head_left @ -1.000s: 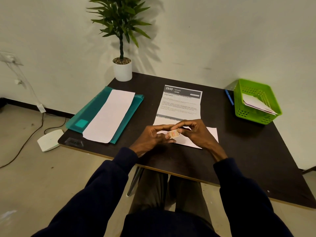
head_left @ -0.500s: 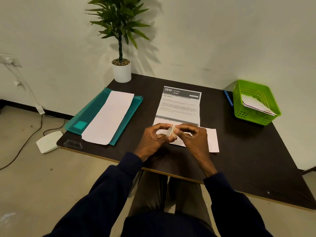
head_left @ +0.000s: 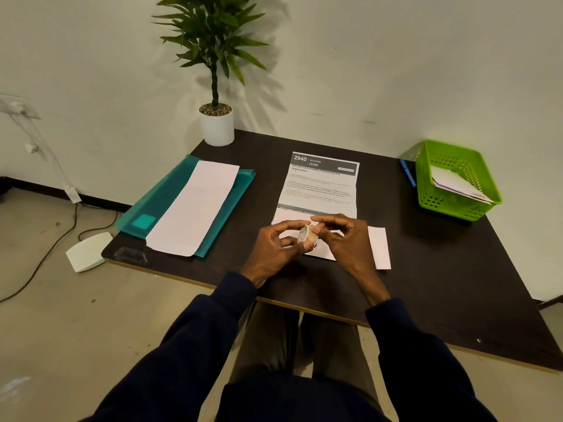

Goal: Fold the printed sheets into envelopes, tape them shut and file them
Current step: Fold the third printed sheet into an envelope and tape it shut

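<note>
While the left hand (head_left: 271, 248) and right hand (head_left: 347, 242) are hovering over the near middle of the counter (head_left: 426, 284), their curled fingers (head_left: 327, 220) are pinching a small tape roll (head_left: 307, 233) together, just above a white envelope (head_left: 379, 245). Just past that, the printed sheet (head_left: 323, 184) is lying flat. Off left, a teal folder (head_left: 158, 202) is carrying a long white sheet (head_left: 195, 211), and far right a green basket (head_left: 441, 205) is holding papers.

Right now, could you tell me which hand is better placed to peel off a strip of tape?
Right, probably. The left hand grips the tape roll and steadies it, while the right hand pinches at its rim, free to pull.
</note>
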